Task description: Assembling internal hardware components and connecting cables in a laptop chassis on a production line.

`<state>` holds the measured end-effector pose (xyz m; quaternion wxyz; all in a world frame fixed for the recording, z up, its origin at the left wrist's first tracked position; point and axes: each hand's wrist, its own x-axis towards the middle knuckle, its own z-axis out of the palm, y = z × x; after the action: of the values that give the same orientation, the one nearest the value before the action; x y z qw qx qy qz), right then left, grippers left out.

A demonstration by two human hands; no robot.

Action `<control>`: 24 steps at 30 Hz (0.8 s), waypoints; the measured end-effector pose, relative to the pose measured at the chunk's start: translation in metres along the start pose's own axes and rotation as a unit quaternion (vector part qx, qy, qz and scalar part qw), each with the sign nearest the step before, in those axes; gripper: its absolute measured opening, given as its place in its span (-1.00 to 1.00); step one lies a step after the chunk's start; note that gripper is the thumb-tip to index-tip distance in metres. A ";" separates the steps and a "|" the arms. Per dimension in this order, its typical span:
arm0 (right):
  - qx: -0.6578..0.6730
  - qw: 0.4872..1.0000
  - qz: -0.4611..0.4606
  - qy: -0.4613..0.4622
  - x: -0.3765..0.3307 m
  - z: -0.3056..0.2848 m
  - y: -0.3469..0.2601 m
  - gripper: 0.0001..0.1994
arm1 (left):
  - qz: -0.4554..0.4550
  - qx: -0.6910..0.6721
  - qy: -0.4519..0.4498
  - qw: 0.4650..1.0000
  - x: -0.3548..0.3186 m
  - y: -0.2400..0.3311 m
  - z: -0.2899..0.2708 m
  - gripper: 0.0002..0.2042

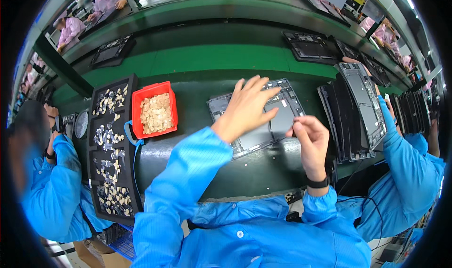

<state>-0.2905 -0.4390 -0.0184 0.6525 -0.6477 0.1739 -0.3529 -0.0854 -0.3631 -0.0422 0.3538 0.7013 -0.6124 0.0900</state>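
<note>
An opened tablet-like device point(251, 140), its grey inner panels and dark, component-lined edges exposed, lies tilted on the green bench in front of me. My left hand point(249, 105) is spread palm down over its upper left part, hiding some of it; whether the palm touches the device I cannot tell. At the device's right edge, my right hand point(310, 138) is closed in a pinch, thumb against the fingers. Something thin and dark seems to run from those fingertips along the lower right edge, but its kind is not clear. A dark band circles my right wrist.
Left stand a red bin point(175, 109) of pale small pieces and a black compartment tray point(133, 141) of small parts, with a blue strap between. A co-worker's hand holds a device point(360, 103) by a stack at right. Other devices point(310, 47) lie on the far green surface.
</note>
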 end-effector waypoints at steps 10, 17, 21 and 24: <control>-0.114 0.983 0.113 0.090 -0.044 -0.026 -0.001 -0.75 | 0.013 -0.057 -0.163 0.985 -0.036 0.006 -0.012 -0.54; -0.221 0.967 0.123 0.039 -0.016 -0.007 0.016 -0.82 | 0.034 -0.107 -0.139 0.984 -0.056 0.016 -0.014 -0.56; -0.256 0.955 0.145 0.026 -0.006 -0.007 0.019 -0.81 | 0.039 -0.130 -0.145 0.980 -0.057 0.015 -0.014 -0.58; -0.249 0.956 0.154 0.010 -0.001 -0.006 0.016 -0.80 | 0.083 -0.129 -0.145 0.977 -0.060 0.011 -0.012 -0.59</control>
<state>-0.2910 -0.4442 -0.0348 0.5150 -0.7515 0.3606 -0.1996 -0.1058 -0.3082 -0.0628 0.3400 0.6018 -0.7198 -0.0639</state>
